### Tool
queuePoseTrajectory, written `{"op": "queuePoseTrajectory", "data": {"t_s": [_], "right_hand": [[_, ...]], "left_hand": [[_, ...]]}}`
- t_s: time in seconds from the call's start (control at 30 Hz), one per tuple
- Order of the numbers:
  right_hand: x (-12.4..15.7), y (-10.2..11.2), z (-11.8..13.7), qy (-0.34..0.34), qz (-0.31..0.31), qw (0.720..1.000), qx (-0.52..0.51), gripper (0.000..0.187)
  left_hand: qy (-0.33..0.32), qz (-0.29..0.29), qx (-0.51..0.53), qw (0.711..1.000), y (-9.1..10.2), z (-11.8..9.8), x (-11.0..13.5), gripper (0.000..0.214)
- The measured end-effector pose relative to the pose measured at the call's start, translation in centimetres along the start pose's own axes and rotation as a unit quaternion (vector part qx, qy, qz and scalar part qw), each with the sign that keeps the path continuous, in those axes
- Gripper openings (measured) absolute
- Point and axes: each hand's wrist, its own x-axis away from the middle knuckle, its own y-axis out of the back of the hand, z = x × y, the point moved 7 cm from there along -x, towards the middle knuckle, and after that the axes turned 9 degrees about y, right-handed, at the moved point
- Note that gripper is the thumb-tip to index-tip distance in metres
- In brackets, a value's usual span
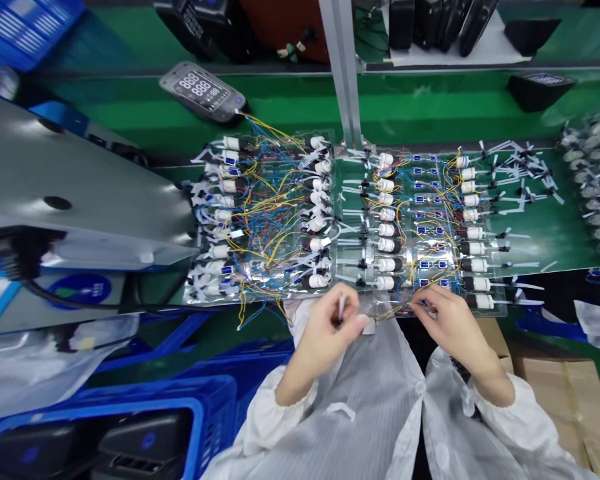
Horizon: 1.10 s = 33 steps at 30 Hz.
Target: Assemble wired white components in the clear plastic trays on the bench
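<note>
My left hand (330, 327) is closed in a pinch on a small white tube piece at the near edge of the bench. My right hand (447, 320) is closed too, its fingertips pinching thin yellow wires at the front edge of the right clear tray (500, 308). That tray holds rows of small black-and-white pump parts (387, 245) with coloured wires and small blue boards (423, 230). A second clear tray (193, 293) to the left holds similar parts under a tangle of wires (265, 207).
A grey display module (203, 90) lies on the green belt behind the trays. A metal post (345, 73) stands at centre. Loose white tubes (520, 180) and bagged parts (597, 173) lie right. A metal machine cover (65, 180) and blue crates (130, 427) sit left.
</note>
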Motion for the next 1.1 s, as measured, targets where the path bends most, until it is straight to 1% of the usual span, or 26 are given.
{"op": "queuePoseTrajectory", "data": {"t_s": [0.07,0.1,0.17,0.2,0.27,0.33,0.37,0.53,0.67,0.83,0.97,1.1], "right_hand": [[0.0,0.4,0.2,0.009,-0.007,1.0,-0.029,0.011],[0.0,0.5,0.4,0.012,-0.009,0.999,-0.041,0.011],[0.0,0.7,0.6,0.017,-0.01,0.998,-0.06,0.011],[-0.1,0.8,0.8,0.02,-0.01,0.997,-0.067,0.011],[-0.1,0.8,1.0,0.022,-0.012,0.997,-0.08,0.011],[0.0,0.9,1.1,0.02,-0.016,0.996,-0.09,0.011],[0.0,0.9,1.1,0.019,-0.017,0.995,-0.094,0.011],[0.2,1.4,1.1,0.021,-0.025,0.994,-0.101,0.013],[0.2,2.0,0.7,0.02,-0.045,0.994,-0.095,0.013],[0.2,2.4,0.3,0.015,-0.075,0.993,-0.088,0.013],[0.3,2.6,-0.2,0.019,-0.091,0.993,-0.072,0.012],[0.5,2.5,-0.5,0.016,-0.095,0.994,-0.057,0.012]], "left_hand": [[0.019,-0.009,-0.119,0.993,-1.1,0.1,-0.2,0.028],[0.022,-0.005,-0.159,0.987,-1.7,0.0,-0.4,0.03],[0.014,0.026,-0.225,0.974,-3.3,-0.4,-0.7,0.039],[0.0,0.041,-0.251,0.967,-4.1,-0.7,-0.9,0.04],[-0.029,0.069,-0.29,0.954,-5.5,-1.2,-1.4,0.03],[-0.046,0.086,-0.311,0.945,-6.4,-1.4,-1.7,0.019],[-0.052,0.087,-0.317,0.943,-6.7,-1.5,-1.9,0.017],[-0.073,0.061,-0.303,0.948,-6.6,-1.8,-2.4,0.018],[-0.074,0.04,-0.287,0.954,-6.1,-2.2,-2.4,0.02],[-0.075,0.024,-0.299,0.951,-5.6,-2.2,-2.5,0.019],[-0.06,0.009,-0.312,0.948,-5.1,-1.8,-2.7,0.015],[-0.038,-0.009,-0.304,0.952,-4.7,-1.5,-2.7,0.018]]}}
